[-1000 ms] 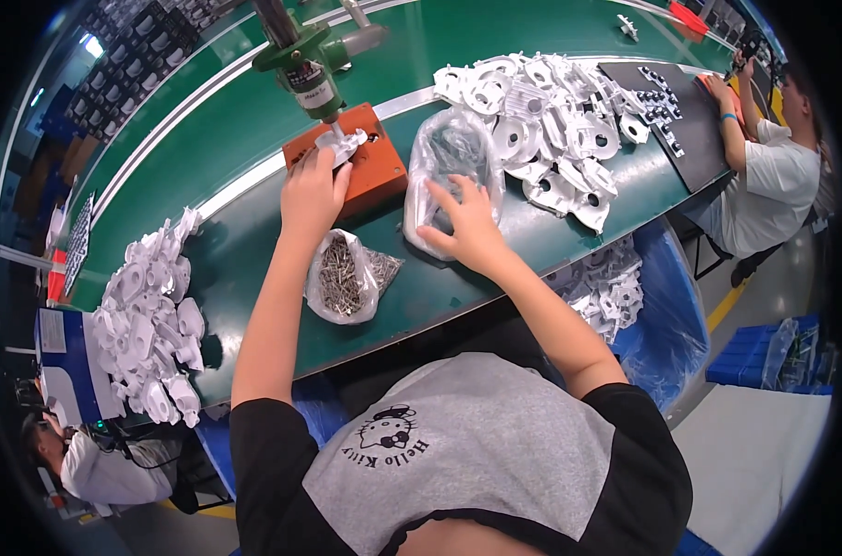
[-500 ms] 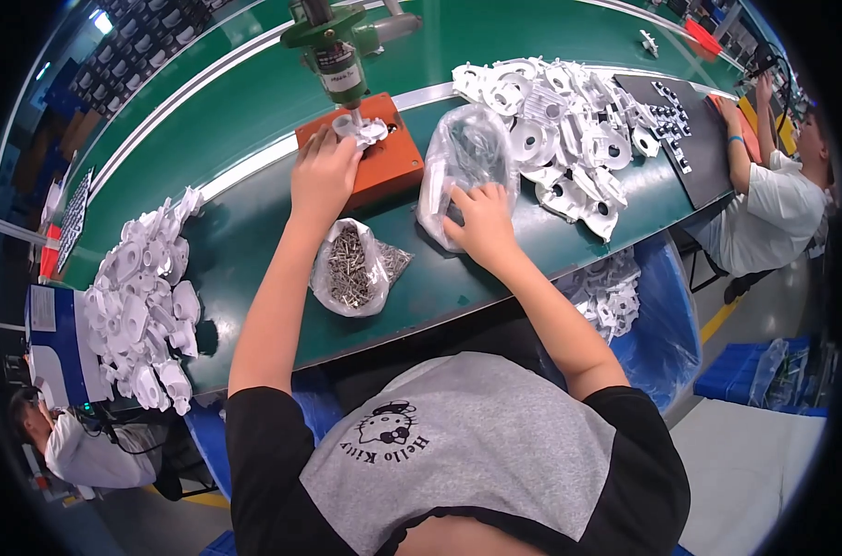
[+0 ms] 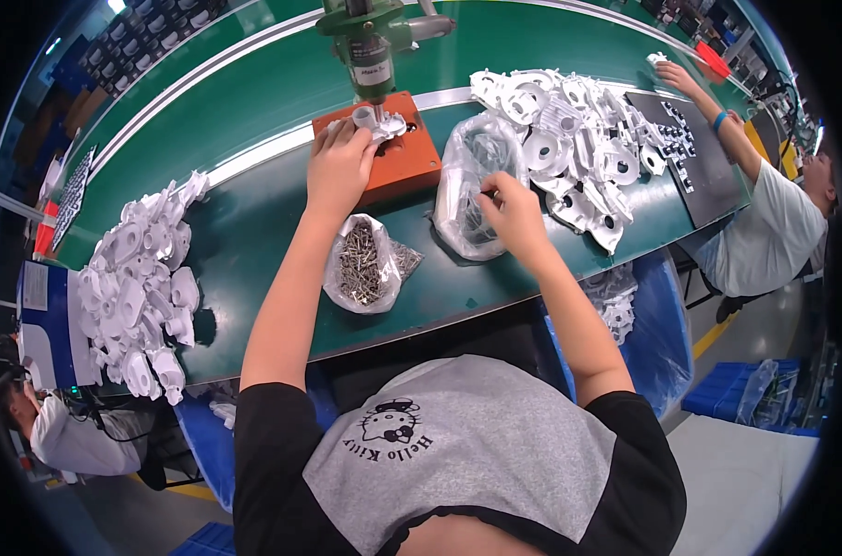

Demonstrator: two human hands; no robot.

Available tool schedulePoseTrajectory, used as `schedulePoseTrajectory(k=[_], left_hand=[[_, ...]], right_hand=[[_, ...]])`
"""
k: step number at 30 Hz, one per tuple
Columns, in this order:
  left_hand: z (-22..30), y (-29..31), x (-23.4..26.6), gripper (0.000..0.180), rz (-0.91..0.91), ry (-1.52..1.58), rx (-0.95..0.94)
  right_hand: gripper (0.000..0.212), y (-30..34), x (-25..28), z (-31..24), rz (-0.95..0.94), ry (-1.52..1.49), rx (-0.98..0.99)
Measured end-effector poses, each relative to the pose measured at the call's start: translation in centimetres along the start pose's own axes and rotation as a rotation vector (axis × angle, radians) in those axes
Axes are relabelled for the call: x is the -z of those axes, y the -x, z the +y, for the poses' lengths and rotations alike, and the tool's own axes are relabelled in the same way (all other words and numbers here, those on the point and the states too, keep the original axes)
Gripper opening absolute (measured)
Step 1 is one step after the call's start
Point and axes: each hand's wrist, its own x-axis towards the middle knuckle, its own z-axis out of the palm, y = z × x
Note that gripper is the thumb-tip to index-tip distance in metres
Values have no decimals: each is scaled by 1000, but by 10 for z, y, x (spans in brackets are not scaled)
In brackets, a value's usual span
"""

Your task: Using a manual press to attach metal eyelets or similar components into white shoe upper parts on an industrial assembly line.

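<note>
My left hand (image 3: pixel 340 167) is closed on a white plastic part (image 3: pixel 390 128), which sits on an orange block fixture (image 3: pixel 417 156). Directly above that part is the tip of a green machine head (image 3: pixel 370 69). Over the right side of a clear plastic bag (image 3: pixel 458 199), my right hand (image 3: pixel 516 218) has its thumb and fingers pinched together. Whatever they may hold is too small to make out. Between my forearms stands an open bag of metal screws (image 3: pixel 359 264).
White plastic parts lie heaped at the right (image 3: pixel 569 120) and left (image 3: pixel 134 287). A dark mat (image 3: pixel 694 199) carries small black-and-white pieces. At far right a co-worker (image 3: pixel 764 213) reaches over the green belt. Below the table edge hangs a blue-lined bin (image 3: pixel 666 324).
My right hand has gone from spread fingers on the clear bag to a pinch, slightly farther right. My left hand stays at the white part. The co-worker's arm now stretches toward the belt.
</note>
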Motion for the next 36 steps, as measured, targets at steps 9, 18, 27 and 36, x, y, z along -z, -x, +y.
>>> schedulePoseTrajectory(k=[9, 18, 27, 36], left_hand=[[-1, 3, 1, 15, 26, 43, 54], [-1, 6, 7, 17, 60, 36, 31], [-6, 14, 6, 14, -50, 50, 56], [-7, 21, 4, 10, 89, 104, 61]], right_hand=[[19, -30, 8, -20, -96, -431, -56], [21, -82, -31, -37, -95, -389, 61], [22, -133, -78, -36, -25, -315, 149], [16, -120, -80, -34, -32, 109, 587]])
